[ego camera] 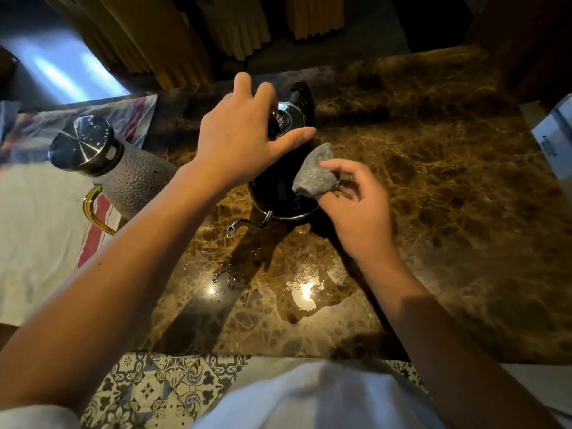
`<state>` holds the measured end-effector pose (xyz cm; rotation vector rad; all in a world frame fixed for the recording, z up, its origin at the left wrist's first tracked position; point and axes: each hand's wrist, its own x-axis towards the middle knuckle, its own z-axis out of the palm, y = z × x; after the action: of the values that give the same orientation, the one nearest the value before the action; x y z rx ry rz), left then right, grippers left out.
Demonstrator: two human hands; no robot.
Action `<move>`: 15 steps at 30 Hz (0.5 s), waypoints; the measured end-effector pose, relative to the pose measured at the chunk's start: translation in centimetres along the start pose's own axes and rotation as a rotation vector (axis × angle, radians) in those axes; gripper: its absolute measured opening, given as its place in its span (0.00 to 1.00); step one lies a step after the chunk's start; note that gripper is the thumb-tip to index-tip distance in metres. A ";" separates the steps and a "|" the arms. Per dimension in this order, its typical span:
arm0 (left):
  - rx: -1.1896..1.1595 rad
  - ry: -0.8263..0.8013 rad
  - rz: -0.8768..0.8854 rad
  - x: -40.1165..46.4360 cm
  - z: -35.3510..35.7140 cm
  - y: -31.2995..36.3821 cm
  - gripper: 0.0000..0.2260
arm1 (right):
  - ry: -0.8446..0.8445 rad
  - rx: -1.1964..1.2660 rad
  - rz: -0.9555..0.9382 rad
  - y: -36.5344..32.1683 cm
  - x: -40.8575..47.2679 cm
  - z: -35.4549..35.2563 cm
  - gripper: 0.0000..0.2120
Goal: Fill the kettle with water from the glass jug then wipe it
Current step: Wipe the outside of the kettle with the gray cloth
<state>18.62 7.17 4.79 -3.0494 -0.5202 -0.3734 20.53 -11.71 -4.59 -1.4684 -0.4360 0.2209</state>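
Your left hand (238, 131) rests on top of the black gooseneck kettle (278, 193), fingers curled around the lid knob (276, 119). Your right hand (356, 205) pinches a grey cloth (315, 173) against the kettle's right side. The kettle stands mid-countertop (433, 181), spout toward the near edge. The glass jug (123, 168) sits at the left edge on a striped towel (40, 218). Puddles (305, 289) lie near the front edge.

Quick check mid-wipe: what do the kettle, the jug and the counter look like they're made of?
Kettle: dark glossy body, likely enamelled or painted metal, with a polished steel-looking spout and lid.
Jug: seemingly hammered, dimpled glass, with a brushed-metal cap and an amber, glassy handle.
Counter: polished brown veined stone, marble or an imitation; it mirrors lights and spilled water.
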 end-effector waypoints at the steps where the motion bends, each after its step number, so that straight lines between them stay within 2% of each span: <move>1: 0.004 -0.002 0.000 0.1 0.0 0.0 0.37 | 0.028 -0.118 -0.100 0.6 -0.3 0.6 0.19; 3: 0.009 -0.004 0.003 0.1 0.0 0.0 0.37 | 0.081 -0.331 -0.249 2.4 -0.8 1.5 0.15; 7: 0.008 -0.002 0.003 0.0 -0.1 0.1 0.37 | 0.053 -0.524 -0.290 5.4 -2.1 2.9 0.12; 12: 0.010 -0.006 0.003 0.0 -0.1 0.0 0.37 | -0.044 -0.704 -0.068 6.5 -3.4 2.0 0.10; 15: 0.003 -0.006 0.006 0.0 -0.1 0.0 0.37 | -0.095 -0.637 -0.002 5.1 -3.2 0.9 0.10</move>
<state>18.57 7.13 4.88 -3.0493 -0.5110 -0.3622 17.82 -11.64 -10.10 -2.0852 -0.6203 0.1555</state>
